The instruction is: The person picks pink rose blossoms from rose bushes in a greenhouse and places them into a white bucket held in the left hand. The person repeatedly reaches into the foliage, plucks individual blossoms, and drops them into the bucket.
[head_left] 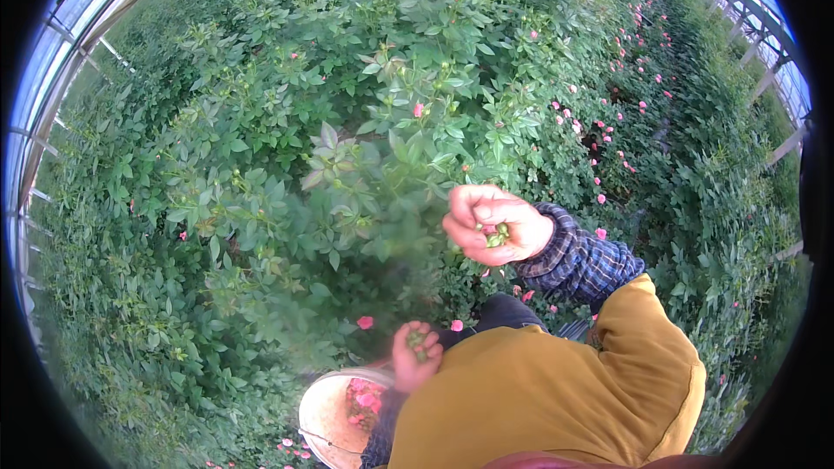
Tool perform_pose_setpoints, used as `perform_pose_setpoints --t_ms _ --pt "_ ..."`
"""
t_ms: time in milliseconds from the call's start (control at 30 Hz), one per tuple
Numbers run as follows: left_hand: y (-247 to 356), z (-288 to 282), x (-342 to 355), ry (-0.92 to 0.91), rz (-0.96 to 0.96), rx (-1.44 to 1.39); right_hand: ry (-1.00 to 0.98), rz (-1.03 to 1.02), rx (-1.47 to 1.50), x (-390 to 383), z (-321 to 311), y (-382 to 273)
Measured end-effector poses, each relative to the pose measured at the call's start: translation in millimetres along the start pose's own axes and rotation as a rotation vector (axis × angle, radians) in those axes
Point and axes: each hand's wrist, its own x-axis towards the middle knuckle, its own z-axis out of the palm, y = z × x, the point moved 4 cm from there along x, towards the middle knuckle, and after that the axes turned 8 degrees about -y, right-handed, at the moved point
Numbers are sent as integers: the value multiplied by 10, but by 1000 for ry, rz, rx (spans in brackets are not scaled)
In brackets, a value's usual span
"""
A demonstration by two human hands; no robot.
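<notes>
My right hand (512, 230) is raised over the bushes, its fingers curled around several small green flower buds (497, 235), some showing a little pink. Lower down, close against my body, my left hand (413, 369) is cupped around another cluster of green flower buds (417, 343); this area is somewhat blurred. Beside that hand hangs or stands a pale bucket (323, 417), and pink blossoms (365, 399) lie inside it. Rose-like bushes (347, 165) with green leaves fill the space in front of both hands.
Dense foliage surrounds me on all sides. A row dotted with pink flowers (599, 139) runs away at the right, with a metal frame (756, 17) along its far side. At the left a curved greenhouse wall (61, 35) rises. A pink bloom (365, 322) sits near the bucket.
</notes>
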Motion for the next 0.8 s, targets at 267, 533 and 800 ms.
perform_pose_setpoints --t_ms 267,533,800 --pt "-568 418 502 23 -14 53 237 -266 -1767 438 -860 -713" --pt "-1315 770 890 29 50 63 271 -182 -2113 1159 -1463 -991" --pt "-1530 874 1136 62 97 0 139 115 -632 584 -1456 -1061"
